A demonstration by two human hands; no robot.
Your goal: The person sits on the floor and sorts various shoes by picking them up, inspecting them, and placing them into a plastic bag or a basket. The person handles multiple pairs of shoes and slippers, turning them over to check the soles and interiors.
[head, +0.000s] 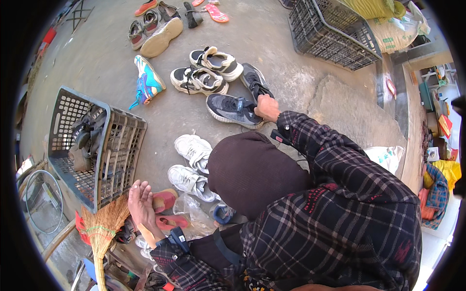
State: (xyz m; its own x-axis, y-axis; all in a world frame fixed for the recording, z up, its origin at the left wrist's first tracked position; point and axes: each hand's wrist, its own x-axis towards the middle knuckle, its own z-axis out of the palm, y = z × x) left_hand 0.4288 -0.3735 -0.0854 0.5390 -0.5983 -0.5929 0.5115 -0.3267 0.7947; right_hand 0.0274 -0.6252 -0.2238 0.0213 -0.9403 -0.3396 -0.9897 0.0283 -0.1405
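Observation:
My right hand (267,108) is closed on the collar area of a pair of grey knit sneakers (229,107) on the concrete floor; its fingertips are hidden in the shoe openings. Black-and-white sneakers (200,80) stand just beyond them. My left hand (142,205) is raised at the lower left, fingers apart and slightly curled, holding nothing. It is near red shoes (164,200) and a black plastic crate (122,160) containing dark shoes (89,131). White sneakers (187,182) lie beside my brown-covered knee.
A blue-and-purple shoe (147,82) lies farther off, with several worn shoes (156,31) behind it. Another black crate (335,38) stands at the upper right by filled sacks (397,32). A straw broom (100,225) leans at the lower left. Clear plastic (194,209) lies near my leg.

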